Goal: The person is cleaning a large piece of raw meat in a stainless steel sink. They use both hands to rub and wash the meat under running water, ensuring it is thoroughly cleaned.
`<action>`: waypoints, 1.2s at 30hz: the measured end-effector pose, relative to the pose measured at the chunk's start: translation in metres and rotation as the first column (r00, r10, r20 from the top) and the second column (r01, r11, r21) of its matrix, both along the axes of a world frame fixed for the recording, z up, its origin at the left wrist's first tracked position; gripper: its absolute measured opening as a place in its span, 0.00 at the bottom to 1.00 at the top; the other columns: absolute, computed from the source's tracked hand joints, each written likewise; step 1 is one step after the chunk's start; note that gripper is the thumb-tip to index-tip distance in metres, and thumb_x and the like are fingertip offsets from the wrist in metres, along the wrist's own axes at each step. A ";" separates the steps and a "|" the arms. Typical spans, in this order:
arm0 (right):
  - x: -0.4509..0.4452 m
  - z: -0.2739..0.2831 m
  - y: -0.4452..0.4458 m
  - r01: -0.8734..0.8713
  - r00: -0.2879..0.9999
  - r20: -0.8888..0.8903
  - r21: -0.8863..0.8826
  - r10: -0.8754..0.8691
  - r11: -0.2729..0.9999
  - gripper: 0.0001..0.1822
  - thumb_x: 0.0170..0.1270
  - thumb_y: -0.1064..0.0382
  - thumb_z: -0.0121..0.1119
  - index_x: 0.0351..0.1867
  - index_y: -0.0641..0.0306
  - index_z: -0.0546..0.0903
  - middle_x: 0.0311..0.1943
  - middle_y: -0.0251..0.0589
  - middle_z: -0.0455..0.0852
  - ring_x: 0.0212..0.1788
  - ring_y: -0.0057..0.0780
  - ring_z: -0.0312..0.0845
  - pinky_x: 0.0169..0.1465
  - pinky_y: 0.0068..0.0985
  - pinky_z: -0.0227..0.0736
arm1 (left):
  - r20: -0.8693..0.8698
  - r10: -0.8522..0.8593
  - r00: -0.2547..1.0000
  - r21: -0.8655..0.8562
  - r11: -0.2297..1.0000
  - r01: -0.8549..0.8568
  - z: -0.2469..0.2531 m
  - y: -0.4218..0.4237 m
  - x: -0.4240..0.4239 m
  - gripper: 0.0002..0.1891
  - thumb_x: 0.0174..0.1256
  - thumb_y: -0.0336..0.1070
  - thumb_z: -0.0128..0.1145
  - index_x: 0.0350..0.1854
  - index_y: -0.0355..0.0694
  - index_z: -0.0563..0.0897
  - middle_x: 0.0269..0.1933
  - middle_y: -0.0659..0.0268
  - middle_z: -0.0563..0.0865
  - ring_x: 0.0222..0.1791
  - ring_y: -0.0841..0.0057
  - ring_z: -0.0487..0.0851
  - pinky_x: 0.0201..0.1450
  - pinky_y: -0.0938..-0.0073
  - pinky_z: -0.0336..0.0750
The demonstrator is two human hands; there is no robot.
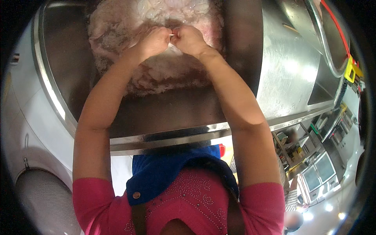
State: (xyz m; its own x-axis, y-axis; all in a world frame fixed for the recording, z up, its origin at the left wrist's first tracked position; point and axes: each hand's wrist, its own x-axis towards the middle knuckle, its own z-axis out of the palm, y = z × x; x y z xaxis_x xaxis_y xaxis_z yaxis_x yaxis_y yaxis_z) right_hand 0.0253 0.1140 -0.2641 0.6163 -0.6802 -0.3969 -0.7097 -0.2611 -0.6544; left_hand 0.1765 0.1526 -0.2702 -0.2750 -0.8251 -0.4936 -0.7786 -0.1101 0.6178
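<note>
A metal sink basin (164, 110) lies before me, with a large pale pinkish mass (114, 32), perhaps raw meat or offal, spread in it. Whiter, glossy lumps (179, 7) show at its far side. Over the middle of this mass my left hand (157, 41) and my right hand (189, 39) meet, fingertips pinched close together. A small white piece (171, 35) shows between them; it seems to be held by both. What it is cannot be told, and the fingertips are partly hidden by the hands.
Right of the basin is a wet steel counter (288, 64), with a metal-rimmed container (326, 44) on its far part. A round mesh strainer (47, 199) hangs at the lower left. Shelving (296, 144) and another person (292, 199) appear at the lower right.
</note>
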 end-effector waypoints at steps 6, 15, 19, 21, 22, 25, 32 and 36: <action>0.008 0.000 0.013 0.000 0.999 -0.035 -0.047 -0.001 0.999 0.09 0.53 0.57 0.54 0.29 0.56 0.81 0.28 0.44 0.82 0.36 0.45 0.75 0.40 0.35 0.70 | 0.111 0.258 0.960 0.088 0.960 -0.268 -0.036 0.005 -0.002 0.08 0.54 0.27 0.46 0.33 0.33 0.79 0.38 0.47 0.80 0.42 0.55 0.78 0.43 0.60 0.71; -0.032 0.004 0.002 0.259 0.953 0.114 0.176 -0.281 0.950 0.08 0.56 0.69 0.51 0.30 0.71 0.81 0.25 0.41 0.83 0.34 0.23 0.76 0.39 0.20 0.70 | 0.321 0.203 0.925 -0.220 0.966 -0.136 -0.122 0.068 0.105 0.13 0.56 0.38 0.52 0.39 0.36 0.80 0.31 0.51 0.80 0.31 0.58 0.78 0.37 0.61 0.72; -0.038 0.015 -0.012 0.374 0.875 0.161 0.373 -0.457 0.849 0.07 0.55 0.69 0.53 0.31 0.70 0.81 0.24 0.37 0.81 0.27 0.20 0.73 0.31 0.18 0.69 | 0.428 0.287 0.857 -0.190 0.956 -0.225 -0.096 0.069 0.090 0.18 0.62 0.42 0.48 0.52 0.39 0.73 0.40 0.51 0.79 0.41 0.57 0.77 0.46 0.67 0.71; -0.041 0.021 -0.015 0.413 0.828 0.158 0.479 -0.538 0.775 0.07 0.55 0.69 0.53 0.31 0.69 0.81 0.24 0.35 0.81 0.25 0.18 0.72 0.29 0.18 0.68 | 0.027 0.237 0.971 -0.250 0.942 -0.223 -0.029 0.029 0.042 0.20 0.63 0.43 0.48 0.54 0.38 0.70 0.43 0.52 0.78 0.44 0.63 0.77 0.48 0.72 0.71; -0.040 0.027 -0.017 0.414 0.819 0.156 0.505 -0.552 0.757 0.07 0.54 0.69 0.53 0.31 0.69 0.81 0.23 0.35 0.81 0.25 0.17 0.71 0.28 0.18 0.68 | -0.287 0.143 0.947 -0.427 0.866 -0.260 -0.016 0.021 0.027 0.20 0.63 0.44 0.48 0.53 0.38 0.71 0.42 0.52 0.78 0.43 0.67 0.78 0.47 0.73 0.71; -0.036 0.043 -0.019 0.391 0.812 0.170 0.551 -0.558 0.737 0.07 0.53 0.70 0.53 0.31 0.70 0.81 0.22 0.33 0.80 0.23 0.17 0.70 0.28 0.18 0.67 | -0.474 0.164 0.865 -0.014 0.981 -0.193 -0.021 0.010 -0.015 0.17 0.62 0.42 0.50 0.47 0.35 0.75 0.34 0.55 0.80 0.39 0.75 0.79 0.43 0.76 0.72; -0.050 0.027 -0.023 0.398 0.859 0.122 0.450 -0.497 0.799 0.08 0.50 0.68 0.54 0.30 0.69 0.82 0.20 0.32 0.78 0.21 0.17 0.68 0.25 0.18 0.64 | -0.205 0.285 0.936 -0.078 0.949 -0.306 -0.068 0.022 0.003 0.16 0.63 0.40 0.45 0.46 0.36 0.78 0.47 0.59 0.81 0.46 0.71 0.79 0.50 0.73 0.71; -0.039 0.061 -0.020 0.469 0.867 -0.048 0.416 -0.496 0.779 0.08 0.50 0.66 0.55 0.29 0.66 0.82 0.14 0.29 0.74 0.12 0.17 0.61 0.14 0.20 0.55 | -0.171 0.283 0.944 -0.063 0.953 -0.297 -0.075 0.027 0.035 0.15 0.61 0.36 0.45 0.45 0.36 0.79 0.47 0.58 0.81 0.45 0.70 0.78 0.50 0.71 0.70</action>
